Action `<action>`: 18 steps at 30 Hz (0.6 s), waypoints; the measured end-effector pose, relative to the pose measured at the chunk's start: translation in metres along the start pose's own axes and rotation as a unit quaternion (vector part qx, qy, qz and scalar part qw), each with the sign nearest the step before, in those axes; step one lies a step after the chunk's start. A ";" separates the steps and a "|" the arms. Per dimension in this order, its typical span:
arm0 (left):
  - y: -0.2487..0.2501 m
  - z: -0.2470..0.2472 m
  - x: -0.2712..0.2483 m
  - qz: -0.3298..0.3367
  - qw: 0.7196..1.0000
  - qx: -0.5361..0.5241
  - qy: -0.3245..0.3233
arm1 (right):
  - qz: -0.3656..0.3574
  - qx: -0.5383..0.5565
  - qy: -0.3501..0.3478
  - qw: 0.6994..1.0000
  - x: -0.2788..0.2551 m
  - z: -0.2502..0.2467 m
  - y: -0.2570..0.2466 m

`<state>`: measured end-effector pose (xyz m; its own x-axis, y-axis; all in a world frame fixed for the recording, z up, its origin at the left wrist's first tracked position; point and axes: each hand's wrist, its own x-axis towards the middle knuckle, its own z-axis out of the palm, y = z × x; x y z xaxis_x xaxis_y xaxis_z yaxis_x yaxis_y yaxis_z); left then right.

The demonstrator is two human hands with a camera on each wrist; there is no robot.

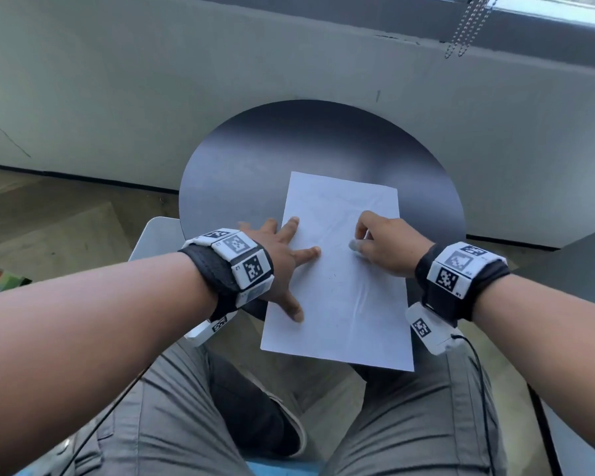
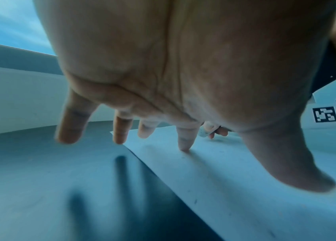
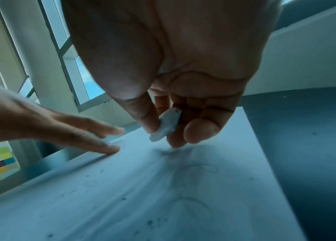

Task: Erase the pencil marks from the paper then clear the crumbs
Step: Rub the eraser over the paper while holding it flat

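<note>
A white sheet of paper (image 1: 340, 286) lies on a round dark table (image 1: 289, 149), its near end hanging past the table's edge over my lap. My left hand (image 1: 282, 255) lies flat with fingers spread, pressing the paper's left edge (image 2: 163, 163). My right hand (image 1: 382, 245) pinches a small white eraser (image 3: 166, 124) between thumb and fingers, its tip just above the paper (image 3: 163, 195). Faint pencil loops (image 3: 200, 169) show below the eraser. Small dark crumbs (image 3: 152, 221) are scattered on the sheet.
A grey wall and window ledge stand behind the table. A bead chain (image 1: 468, 25) hangs at the upper right. My knees in grey trousers (image 1: 172, 407) sit under the paper's near end. A light chair edge (image 1: 152, 238) is left of the table.
</note>
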<state>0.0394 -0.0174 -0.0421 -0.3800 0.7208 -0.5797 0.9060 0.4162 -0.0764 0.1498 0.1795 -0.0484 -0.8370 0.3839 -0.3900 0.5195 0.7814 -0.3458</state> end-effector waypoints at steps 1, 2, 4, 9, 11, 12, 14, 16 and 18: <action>0.003 -0.002 0.001 0.011 1.000 -0.006 0.023 | -0.015 0.006 0.009 1.000 -0.001 0.001 -0.003; 0.007 -0.003 0.003 0.020 0.999 -0.010 0.046 | -0.033 0.004 0.021 0.999 -0.001 0.003 -0.007; 0.014 -0.001 0.007 0.031 0.996 -0.019 0.080 | -0.074 -0.018 0.046 0.996 -0.003 0.009 -0.013; 0.022 0.017 0.011 0.023 0.996 -0.033 0.081 | -0.121 -0.046 0.061 0.990 -0.018 0.022 -0.014; 0.022 0.017 0.011 0.019 0.997 -0.032 0.072 | -0.144 -0.044 0.071 0.986 -0.026 0.027 -0.014; 0.022 0.017 0.012 0.016 0.997 -0.036 0.070 | -0.177 -0.042 0.069 0.981 -0.031 0.031 -0.016; 0.021 0.017 0.013 0.013 0.997 -0.046 0.062 | -0.267 -0.059 0.029 0.961 -0.042 0.043 -0.019; 0.020 0.018 0.012 0.009 0.997 -0.053 0.055 | -0.298 -0.085 -0.007 0.951 -0.039 0.043 -0.015; 0.020 0.019 0.012 0.005 0.997 -0.055 0.055 | -0.215 -0.084 0.039 0.972 -0.024 0.029 -0.007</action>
<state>0.0562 -0.0114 -0.0661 -0.3945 0.7788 -0.4876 0.8862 0.4628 0.0222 0.1708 0.1505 -0.0617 -0.9846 0.0346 -0.1712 0.0880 0.9449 -0.3155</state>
